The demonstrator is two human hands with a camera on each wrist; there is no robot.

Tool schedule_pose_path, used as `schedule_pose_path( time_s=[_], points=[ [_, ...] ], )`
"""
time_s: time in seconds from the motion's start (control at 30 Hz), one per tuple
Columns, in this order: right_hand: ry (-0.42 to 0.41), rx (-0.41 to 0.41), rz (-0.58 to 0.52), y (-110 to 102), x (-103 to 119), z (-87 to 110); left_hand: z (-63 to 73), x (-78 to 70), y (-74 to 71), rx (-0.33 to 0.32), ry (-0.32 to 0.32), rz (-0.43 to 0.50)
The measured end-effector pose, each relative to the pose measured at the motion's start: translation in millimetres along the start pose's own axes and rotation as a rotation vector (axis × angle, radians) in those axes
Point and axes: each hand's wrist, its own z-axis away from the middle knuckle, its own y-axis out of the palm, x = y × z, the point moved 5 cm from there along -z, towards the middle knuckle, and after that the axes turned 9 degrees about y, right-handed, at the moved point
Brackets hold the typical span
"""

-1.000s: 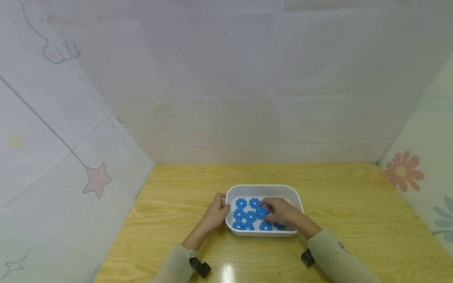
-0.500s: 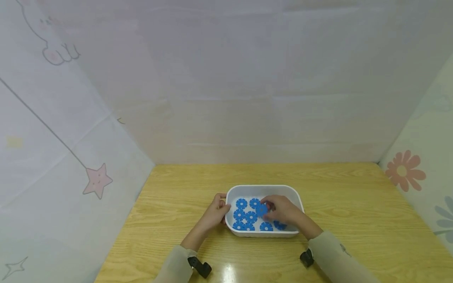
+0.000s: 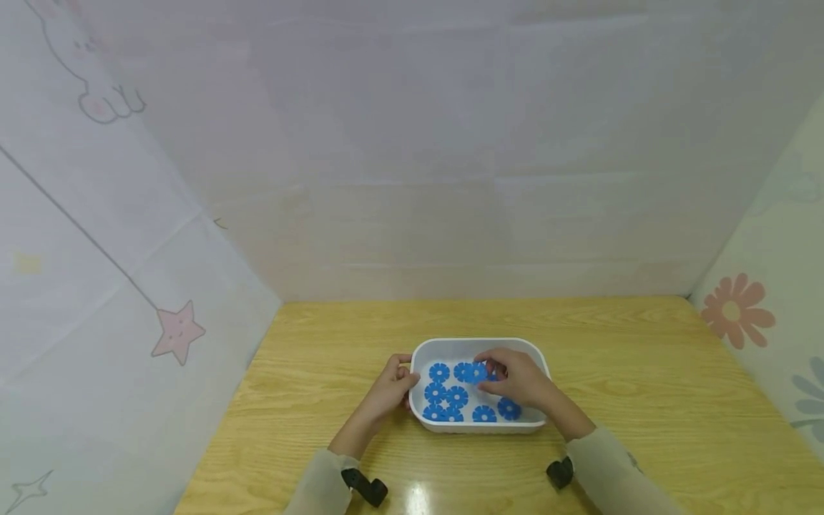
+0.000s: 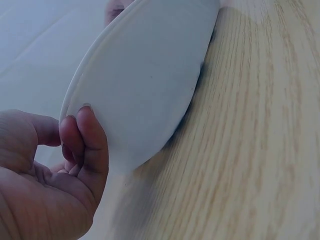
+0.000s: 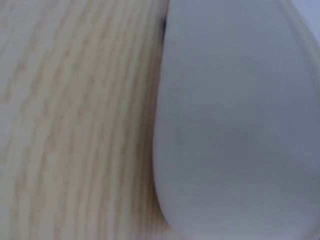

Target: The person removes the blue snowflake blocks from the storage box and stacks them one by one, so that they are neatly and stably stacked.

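Over white tray (image 3: 479,427): blue disc (image 3: 476,373), left of right hand (image 3: 520,379), pinched by part-spread thumb and finger (left hand (image 3: 388,388) grips tray).

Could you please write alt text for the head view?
A person's right-hand grip pinches a blue notched disc at a white tray holding similar discs, while the left-hand grip holds the tray's left end, on a wooden table.

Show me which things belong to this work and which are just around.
In use:
white tray, gripped by the left hand
blue disc, pinched by the right hand
other blue discs, in the tray

Just around:
wooden table
pink star and red flower, on the walls
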Motion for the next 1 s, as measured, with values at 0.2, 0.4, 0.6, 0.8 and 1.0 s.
schedule_pose_path(
  time_s=[0.2, 0.4, 0.6, 0.8, 1.0],
  points=[
    [-0.045, -0.053, -0.037, -19.1, 1.8, 10.0, 0.8, -1.8, 0.5, 0.004, 0.008, 0.000],
    [-0.052, -0.085, -0.071, -34.4, -1.1, 22.5, 1.1, -1.8, 0.2, 0.004, 0.006, 0.000],
    [-0.043, -0.123, -0.074, -48.1, -10.6, 34.7, 1.8, -0.6, 0.5, 0.007, 0.015, -0.005],
    [-0.062, -0.174, -0.067, -62.1, -21.1, 45.0, 2.4, -1.3, 0.7, 0.010, 0.018, 0.000],
    [-0.035, -0.191, -0.063, -72.6, -31.8, 54.5, 2.6, -0.9, 0.3, 0.003, 0.013, 0.017]
  ],
)
